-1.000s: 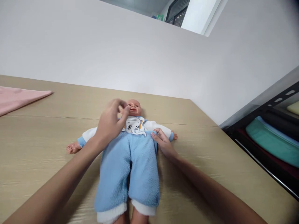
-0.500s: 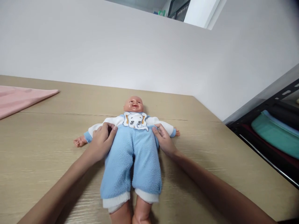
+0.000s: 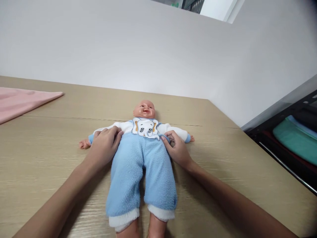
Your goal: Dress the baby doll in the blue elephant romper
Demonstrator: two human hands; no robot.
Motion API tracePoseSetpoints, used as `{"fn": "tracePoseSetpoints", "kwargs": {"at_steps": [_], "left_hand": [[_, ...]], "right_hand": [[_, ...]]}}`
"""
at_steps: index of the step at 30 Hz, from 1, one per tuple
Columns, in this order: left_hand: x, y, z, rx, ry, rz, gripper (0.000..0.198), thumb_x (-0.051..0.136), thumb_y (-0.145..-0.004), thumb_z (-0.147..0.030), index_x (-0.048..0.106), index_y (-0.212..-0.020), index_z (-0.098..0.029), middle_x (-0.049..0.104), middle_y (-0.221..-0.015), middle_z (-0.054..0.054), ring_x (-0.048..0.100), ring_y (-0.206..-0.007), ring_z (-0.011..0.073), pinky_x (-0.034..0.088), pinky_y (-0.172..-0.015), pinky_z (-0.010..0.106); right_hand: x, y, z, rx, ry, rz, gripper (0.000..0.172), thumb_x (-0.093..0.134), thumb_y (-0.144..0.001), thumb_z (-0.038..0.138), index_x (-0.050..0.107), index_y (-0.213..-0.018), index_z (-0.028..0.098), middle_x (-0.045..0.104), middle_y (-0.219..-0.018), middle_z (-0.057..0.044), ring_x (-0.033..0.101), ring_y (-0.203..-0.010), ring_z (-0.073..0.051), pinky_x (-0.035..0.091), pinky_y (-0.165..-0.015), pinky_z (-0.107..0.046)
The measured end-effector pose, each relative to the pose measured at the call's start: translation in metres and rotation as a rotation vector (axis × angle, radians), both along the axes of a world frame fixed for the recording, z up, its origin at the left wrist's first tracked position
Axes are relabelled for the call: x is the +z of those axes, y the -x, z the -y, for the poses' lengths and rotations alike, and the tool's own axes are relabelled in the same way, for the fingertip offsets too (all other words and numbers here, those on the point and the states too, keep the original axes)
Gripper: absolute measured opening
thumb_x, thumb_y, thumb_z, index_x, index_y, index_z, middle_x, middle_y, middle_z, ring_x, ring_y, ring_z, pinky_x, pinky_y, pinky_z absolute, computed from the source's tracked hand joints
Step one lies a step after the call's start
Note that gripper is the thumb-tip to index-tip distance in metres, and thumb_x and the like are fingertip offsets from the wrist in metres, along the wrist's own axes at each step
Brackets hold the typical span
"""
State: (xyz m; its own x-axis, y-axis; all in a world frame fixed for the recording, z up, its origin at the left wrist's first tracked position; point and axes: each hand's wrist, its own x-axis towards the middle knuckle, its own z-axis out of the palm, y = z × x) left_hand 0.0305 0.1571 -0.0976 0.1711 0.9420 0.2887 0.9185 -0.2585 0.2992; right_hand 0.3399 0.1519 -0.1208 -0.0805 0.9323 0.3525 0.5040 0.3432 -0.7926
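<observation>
A baby doll [image 3: 145, 110] lies on its back on the wooden table [image 3: 49, 138], head away from me. It wears a white top with an elephant print [image 3: 146, 127] and fluffy light blue trousers [image 3: 142, 172] with white cuffs. My left hand [image 3: 104, 147] grips the trousers' waistband at the doll's left side, fingers curled. My right hand [image 3: 177, 148] pinches the waistband on the other side. The doll's bare legs reach the bottom edge of the view.
A folded pink cloth [image 3: 22, 100] lies at the table's far left. A white wall rises behind the table. At the right stands a dark shelf [image 3: 284, 145] holding a folded teal cloth [image 3: 297, 140].
My left hand came down from the doll's face to the waistband and took hold of it. My right hand stayed at the waistband. The doll has shifted slightly away from me.
</observation>
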Motion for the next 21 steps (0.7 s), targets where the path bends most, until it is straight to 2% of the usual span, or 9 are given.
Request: {"fn": "tracePoseSetpoints", "kwargs": {"at_steps": [4,8,10,12,15,16,18,21], "left_hand": [[0.006,0.007,0.009,0.018,-0.076,-0.083,0.032,0.035,-0.108,-0.041,0.06,-0.111,-0.021,0.071,-0.111,0.015,0.067,-0.105,0.0364,0.046,-0.09,0.047],[0.021,0.006,0.039,-0.004,-0.17,0.017,0.03,0.039,-0.108,-0.042,0.062,-0.112,-0.023,0.069,-0.113,0.014,0.067,-0.103,0.0357,0.048,-0.091,0.049],[0.026,0.001,0.059,-0.063,-0.197,0.094,0.028,0.043,-0.109,-0.046,0.062,-0.113,-0.026,0.07,-0.114,0.011,0.066,-0.102,0.0343,0.048,-0.093,0.05],[0.028,-0.005,0.078,-0.121,-0.177,0.149,0.026,0.048,-0.109,-0.048,0.062,-0.116,-0.028,0.07,-0.119,0.01,0.065,-0.105,0.0332,0.046,-0.096,0.05],[0.029,-0.011,0.091,-0.164,-0.126,0.163,0.027,0.05,-0.11,-0.049,0.06,-0.123,-0.028,0.069,-0.125,0.009,0.063,-0.112,0.033,0.045,-0.099,0.05],[0.03,-0.013,0.092,-0.165,-0.127,0.147,0.027,0.049,-0.11,-0.049,0.06,-0.123,-0.028,0.069,-0.126,0.009,0.063,-0.113,0.0336,0.044,-0.099,0.051],[0.036,-0.017,0.087,-0.16,-0.156,0.101,0.029,0.048,-0.11,-0.05,0.06,-0.124,-0.026,0.068,-0.127,0.01,0.062,-0.115,0.0353,0.044,-0.1,0.052],[0.05,-0.032,0.072,-0.175,-0.183,0.064,0.03,0.048,-0.11,-0.046,0.06,-0.126,-0.023,0.066,-0.128,0.012,0.061,-0.118,0.0368,0.047,-0.101,0.054]], "right_hand": [[0.001,-0.013,0.008,-0.053,-0.106,0.236,0.014,0.062,-0.1,0.031,0.061,-0.111,0.022,0.07,-0.109,-0.009,0.066,-0.102,-0.027,0.052,-0.095,-0.044],[0.005,-0.043,0.018,-0.135,-0.225,0.49,0.021,0.064,-0.097,0.025,0.06,-0.117,0.022,0.069,-0.119,-0.013,0.063,-0.116,-0.034,0.048,-0.105,-0.053],[0.007,-0.061,0.021,-0.184,-0.271,0.565,0.031,0.067,-0.097,0.03,0.059,-0.126,0.021,0.067,-0.127,-0.015,0.06,-0.123,-0.036,0.045,-0.109,-0.056],[0.009,-0.078,0.02,-0.193,-0.28,0.606,0.051,0.072,-0.095,0.036,0.054,-0.14,0.021,0.062,-0.14,-0.018,0.055,-0.136,-0.039,0.041,-0.116,-0.06],[0.009,-0.1,0.011,-0.1,-0.158,0.546,0.073,0.077,-0.092,0.043,0.045,-0.155,0.023,0.058,-0.153,-0.017,0.053,-0.143,-0.038,0.041,-0.12,-0.058],[0.009,-0.105,0.007,-0.056,-0.106,0.508,0.072,0.077,-0.092,0.043,0.046,-0.155,0.025,0.059,-0.152,-0.016,0.055,-0.141,-0.036,0.044,-0.119,-0.056],[0.01,-0.113,0.001,-0.004,-0.051,0.456,0.059,0.076,-0.093,0.042,0.056,-0.147,0.027,0.066,-0.144,-0.012,0.062,-0.133,-0.033,0.05,-0.112,-0.052],[0.016,-0.116,-0.002,-0.021,-0.108,0.475,0.04,0.081,-0.088,0.037,0.069,-0.125,0.026,0.076,-0.121,-0.007,0.069,-0.114,-0.031,0.055,-0.1,-0.048]]}}
